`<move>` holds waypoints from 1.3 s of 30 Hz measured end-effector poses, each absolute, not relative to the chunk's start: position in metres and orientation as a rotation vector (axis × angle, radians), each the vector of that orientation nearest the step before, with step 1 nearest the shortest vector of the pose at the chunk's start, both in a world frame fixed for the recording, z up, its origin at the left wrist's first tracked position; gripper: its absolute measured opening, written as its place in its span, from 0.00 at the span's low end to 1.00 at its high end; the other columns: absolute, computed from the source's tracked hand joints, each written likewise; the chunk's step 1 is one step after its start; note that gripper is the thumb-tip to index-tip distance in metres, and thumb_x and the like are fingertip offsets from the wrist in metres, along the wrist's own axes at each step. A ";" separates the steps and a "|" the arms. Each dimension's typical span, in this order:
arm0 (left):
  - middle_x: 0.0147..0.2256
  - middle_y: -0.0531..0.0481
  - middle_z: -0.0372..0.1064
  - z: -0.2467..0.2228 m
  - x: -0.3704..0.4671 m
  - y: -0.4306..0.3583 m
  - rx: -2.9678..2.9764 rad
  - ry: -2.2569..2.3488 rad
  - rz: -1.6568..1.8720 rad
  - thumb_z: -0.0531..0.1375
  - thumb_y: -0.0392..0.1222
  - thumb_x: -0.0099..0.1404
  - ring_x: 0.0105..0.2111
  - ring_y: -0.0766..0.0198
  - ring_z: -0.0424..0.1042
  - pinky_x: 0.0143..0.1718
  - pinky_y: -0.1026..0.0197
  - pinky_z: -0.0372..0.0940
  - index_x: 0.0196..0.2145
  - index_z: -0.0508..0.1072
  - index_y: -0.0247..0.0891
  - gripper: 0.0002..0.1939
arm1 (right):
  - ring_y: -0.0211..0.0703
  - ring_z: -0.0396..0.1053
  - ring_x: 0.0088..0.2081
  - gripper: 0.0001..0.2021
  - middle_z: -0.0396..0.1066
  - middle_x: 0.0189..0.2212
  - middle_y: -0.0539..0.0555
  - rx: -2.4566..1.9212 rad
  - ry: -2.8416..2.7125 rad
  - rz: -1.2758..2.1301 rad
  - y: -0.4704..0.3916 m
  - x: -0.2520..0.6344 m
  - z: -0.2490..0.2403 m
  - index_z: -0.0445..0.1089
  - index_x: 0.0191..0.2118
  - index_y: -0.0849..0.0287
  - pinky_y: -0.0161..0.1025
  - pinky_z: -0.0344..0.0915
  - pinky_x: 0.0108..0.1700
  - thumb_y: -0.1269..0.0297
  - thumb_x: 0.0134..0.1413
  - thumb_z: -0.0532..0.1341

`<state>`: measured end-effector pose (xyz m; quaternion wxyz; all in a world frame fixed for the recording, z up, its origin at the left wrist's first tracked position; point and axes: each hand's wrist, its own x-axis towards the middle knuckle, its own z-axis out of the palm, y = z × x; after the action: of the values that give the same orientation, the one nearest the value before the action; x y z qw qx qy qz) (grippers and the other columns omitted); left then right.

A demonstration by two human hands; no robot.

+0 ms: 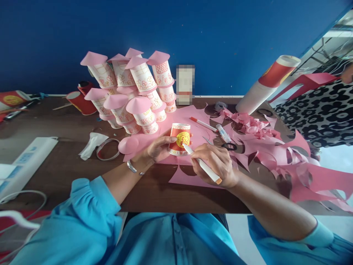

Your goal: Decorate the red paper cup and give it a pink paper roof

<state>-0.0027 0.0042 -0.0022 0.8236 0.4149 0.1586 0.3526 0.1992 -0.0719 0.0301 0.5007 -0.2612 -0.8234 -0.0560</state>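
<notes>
Near the middle of the table, my left hand (161, 147) is wrapped round a paper cup (180, 130), red with a yellow emblem and pale decorated bands at its two ends. A white marker pen (205, 168) with an orange end lies in the grip of my right hand (216, 162). Its tip points at the cup's lower front; whether it touches cannot be made out. Beneath both hands spreads pink paper (198, 125). Beyond it lie a red-capped marker (203, 124), a glue stick (223, 133) and black-handled scissors (228, 146).
Several paper-cup towers with pink cone roofs (140, 105) stand at the back left. Cut pink scraps (267, 147) cover the right side. A leaning cup stack (256, 95) rises behind them. Left are a tape roll (108, 149) and a power strip (27, 162). Another person's patterned clothing (309, 106) shows right.
</notes>
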 end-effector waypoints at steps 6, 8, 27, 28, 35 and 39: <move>0.47 0.40 0.83 -0.002 -0.004 0.004 0.887 0.344 0.763 0.69 0.43 0.62 0.52 0.42 0.81 0.56 0.41 0.72 0.59 0.75 0.37 0.28 | 0.40 0.76 0.28 0.11 0.75 0.28 0.48 -0.651 -1.998 -0.135 -0.073 0.198 0.032 0.68 0.43 0.54 0.36 0.73 0.30 0.78 0.61 0.63; 0.47 0.40 0.83 -0.003 -0.004 0.004 0.887 0.357 0.768 0.69 0.43 0.61 0.51 0.43 0.81 0.56 0.42 0.73 0.58 0.75 0.37 0.27 | 0.40 0.76 0.28 0.10 0.75 0.29 0.49 -0.654 -2.002 -0.128 -0.073 0.198 0.032 0.68 0.43 0.55 0.36 0.73 0.30 0.78 0.62 0.63; 0.49 0.39 0.82 0.001 -0.001 0.002 0.910 0.420 0.763 0.70 0.49 0.58 0.59 0.36 0.75 0.59 0.41 0.70 0.52 0.77 0.39 0.26 | 0.41 0.79 0.32 0.09 0.79 0.33 0.50 -0.765 -1.991 -0.157 -0.076 0.202 0.038 0.68 0.45 0.55 0.38 0.75 0.35 0.76 0.64 0.62; 0.49 0.40 0.82 0.000 -0.001 0.002 0.906 0.428 0.772 0.71 0.49 0.57 0.58 0.36 0.76 0.59 0.41 0.70 0.52 0.78 0.40 0.25 | 0.41 0.79 0.32 0.08 0.79 0.33 0.50 -0.766 -1.992 -0.158 -0.076 0.202 0.038 0.68 0.45 0.55 0.38 0.75 0.35 0.76 0.64 0.62; 0.46 0.42 0.83 -0.006 -0.007 0.005 0.874 0.437 0.732 0.68 0.44 0.60 0.52 0.44 0.80 0.55 0.47 0.73 0.52 0.78 0.36 0.23 | 0.41 0.79 0.32 0.09 0.78 0.33 0.51 -0.745 -2.005 -0.135 -0.074 0.202 0.036 0.67 0.46 0.55 0.38 0.75 0.35 0.76 0.65 0.61; 0.46 0.43 0.83 -0.002 -0.006 0.004 0.862 0.394 0.742 0.69 0.43 0.59 0.50 0.45 0.82 0.51 0.49 0.74 0.55 0.77 0.39 0.26 | 0.41 0.78 0.31 0.08 0.78 0.32 0.52 -0.722 -2.009 -0.152 -0.073 0.201 0.036 0.68 0.44 0.57 0.37 0.74 0.34 0.77 0.64 0.62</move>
<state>-0.0057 0.0041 -0.0017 0.8242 0.4057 0.1853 0.3490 0.2011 -0.0734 0.0364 0.4802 -0.2959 -0.8234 -0.0622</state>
